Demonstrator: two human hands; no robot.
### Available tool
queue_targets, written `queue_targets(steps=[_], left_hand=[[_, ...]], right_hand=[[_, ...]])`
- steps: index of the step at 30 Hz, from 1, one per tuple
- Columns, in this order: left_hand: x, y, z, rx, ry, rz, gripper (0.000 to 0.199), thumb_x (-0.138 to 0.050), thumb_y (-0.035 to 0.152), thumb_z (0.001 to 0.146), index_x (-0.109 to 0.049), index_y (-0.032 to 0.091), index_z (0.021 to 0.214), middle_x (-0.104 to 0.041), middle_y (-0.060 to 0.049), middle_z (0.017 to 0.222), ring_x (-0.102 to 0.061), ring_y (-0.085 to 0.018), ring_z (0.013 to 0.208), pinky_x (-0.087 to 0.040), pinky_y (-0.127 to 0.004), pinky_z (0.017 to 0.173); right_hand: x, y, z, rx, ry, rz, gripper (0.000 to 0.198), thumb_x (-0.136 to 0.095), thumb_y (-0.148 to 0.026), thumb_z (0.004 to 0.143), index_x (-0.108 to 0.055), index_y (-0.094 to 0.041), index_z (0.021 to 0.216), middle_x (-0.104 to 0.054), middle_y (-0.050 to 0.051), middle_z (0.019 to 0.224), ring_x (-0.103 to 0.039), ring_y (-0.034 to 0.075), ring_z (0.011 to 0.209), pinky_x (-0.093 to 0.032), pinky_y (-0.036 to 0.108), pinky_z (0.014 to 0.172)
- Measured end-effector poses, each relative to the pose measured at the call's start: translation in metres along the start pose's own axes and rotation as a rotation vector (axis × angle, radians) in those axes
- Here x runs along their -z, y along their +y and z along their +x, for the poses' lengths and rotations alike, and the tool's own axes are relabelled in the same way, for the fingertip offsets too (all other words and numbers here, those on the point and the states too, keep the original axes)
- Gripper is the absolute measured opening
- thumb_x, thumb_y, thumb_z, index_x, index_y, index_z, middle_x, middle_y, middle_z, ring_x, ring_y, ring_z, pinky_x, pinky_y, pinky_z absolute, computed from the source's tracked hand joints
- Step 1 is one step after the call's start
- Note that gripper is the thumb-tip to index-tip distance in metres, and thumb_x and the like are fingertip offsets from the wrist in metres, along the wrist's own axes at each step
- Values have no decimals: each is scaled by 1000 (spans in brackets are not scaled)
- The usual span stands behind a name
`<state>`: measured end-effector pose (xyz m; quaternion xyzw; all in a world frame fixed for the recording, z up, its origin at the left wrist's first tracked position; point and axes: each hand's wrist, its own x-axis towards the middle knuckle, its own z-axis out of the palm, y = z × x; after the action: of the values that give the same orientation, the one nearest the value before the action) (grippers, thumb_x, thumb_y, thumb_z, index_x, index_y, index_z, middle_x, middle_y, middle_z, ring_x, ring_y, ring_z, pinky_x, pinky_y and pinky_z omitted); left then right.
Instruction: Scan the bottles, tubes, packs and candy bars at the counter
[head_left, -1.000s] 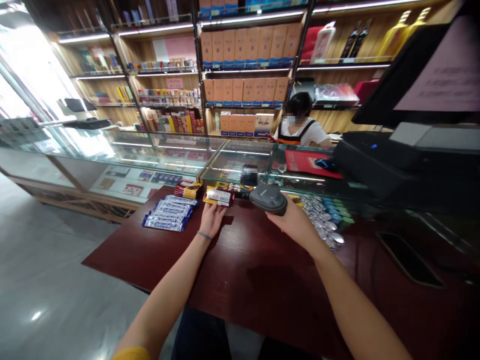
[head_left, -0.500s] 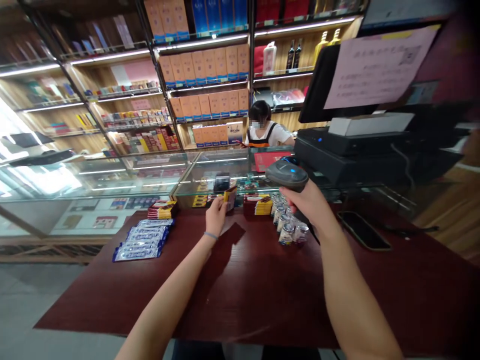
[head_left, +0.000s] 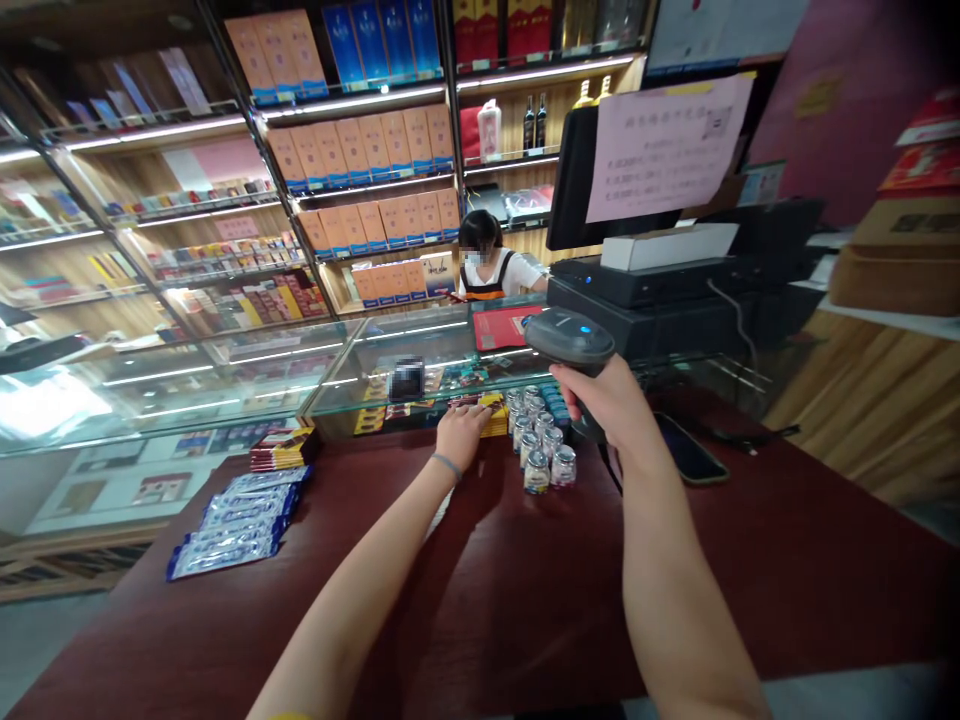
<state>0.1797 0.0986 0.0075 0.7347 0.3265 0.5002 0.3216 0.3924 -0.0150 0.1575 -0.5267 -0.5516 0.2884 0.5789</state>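
My right hand (head_left: 611,395) is wrapped round the handle of a dark barcode scanner (head_left: 570,335) with a blue light on top, held above the counter. My left hand (head_left: 461,437) lies with fingers stretched over a stack of maroon and yellow packets (head_left: 495,418) by the glass case; its fingers hide part of the stack. Right beside that stack stand several small glass jars (head_left: 536,470) with silvery lids, grouped together. At the left are a second stack of maroon and yellow packets (head_left: 283,450) and a row of blue and silver sachets (head_left: 236,525).
A glass display case (head_left: 420,345) borders the far side of the dark red counter (head_left: 525,600). A phone (head_left: 690,450) lies right of my right hand. Behind it stand a monitor (head_left: 574,180) and black till equipment (head_left: 630,300). Beyond the case is a person (head_left: 491,270).
My left hand has moved right with a packet, from between the stacks onto the right stack; the packet no longer shows separately. The scanner stays in my right hand. The view has shifted right.
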Motion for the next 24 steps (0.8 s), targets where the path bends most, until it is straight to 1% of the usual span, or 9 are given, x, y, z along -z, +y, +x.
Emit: queue_targets(steps=[2,5,8,11,15,17,19,21,24], left_hand=[[-5,-1,2,48,1,-21,15,-77,20,81,-77,29,92,-76,-12,105,-63,-31,116,-34,-45,119],[-10,-1,4,125,23,-64,26,-75,10,78,-77,29,95,-75,-12,108,-57,-32,126,-27,-46,123],[-14,-2,3,105,10,-15,29,-74,10,79,-76,28,100,-74,-11,114,-54,-32,130,-19,-48,127],[-16,-2,1,59,4,21,26,-75,15,80,-74,29,102,-74,-11,120,-52,-33,134,-15,-50,128],[-13,3,-2,104,17,-97,34,-78,9,75,-76,29,103,-73,-12,124,-46,-33,143,-9,-51,129],[-5,7,-5,114,21,-165,35,-78,7,74,-76,30,102,-71,-10,128,-43,-33,146,-7,-51,129],[9,11,-11,114,50,-229,32,-78,9,75,-76,30,100,-71,-9,129,-43,-32,146,-9,-51,130],[29,14,-19,123,97,-265,28,-80,12,76,-77,29,97,-72,-10,125,-47,-33,142,-13,-52,129],[69,13,-34,142,181,-220,24,-81,16,77,-76,29,96,-73,-11,117,-52,-33,135,-20,-52,128]], right_hand=[[2,0,0,-3,8,-2,21,-70,-38,80,-52,-27,76,-53,-5,50,-49,15,40,-40,30,42],[4,0,1,-2,10,16,22,-69,-37,81,-52,-27,73,-52,-5,49,-47,15,40,-40,30,42],[3,0,2,6,15,34,21,-69,-34,80,-51,-26,71,-51,-5,47,-46,15,39,-39,30,41],[1,1,2,-2,23,26,21,-69,-33,80,-51,-26,72,-52,-5,47,-46,14,37,-37,29,40],[-2,2,2,-10,17,33,20,-70,-35,79,-52,-27,75,-51,-6,47,-46,14,36,-37,29,40],[-7,1,1,-13,7,44,21,-71,-36,79,-53,-27,75,-52,-6,48,-46,14,37,-38,29,40],[-16,0,0,-8,-2,52,23,-70,-38,80,-52,-27,71,-52,-5,48,-47,14,37,-38,29,40],[-29,-1,-2,2,-8,41,26,-69,-39,81,-51,-26,66,-52,-4,47,-47,14,37,-39,29,41],[-54,-1,-7,4,-11,6,27,-69,-40,80,-52,-26,65,-52,-3,47,-48,15,37,-41,30,42]])
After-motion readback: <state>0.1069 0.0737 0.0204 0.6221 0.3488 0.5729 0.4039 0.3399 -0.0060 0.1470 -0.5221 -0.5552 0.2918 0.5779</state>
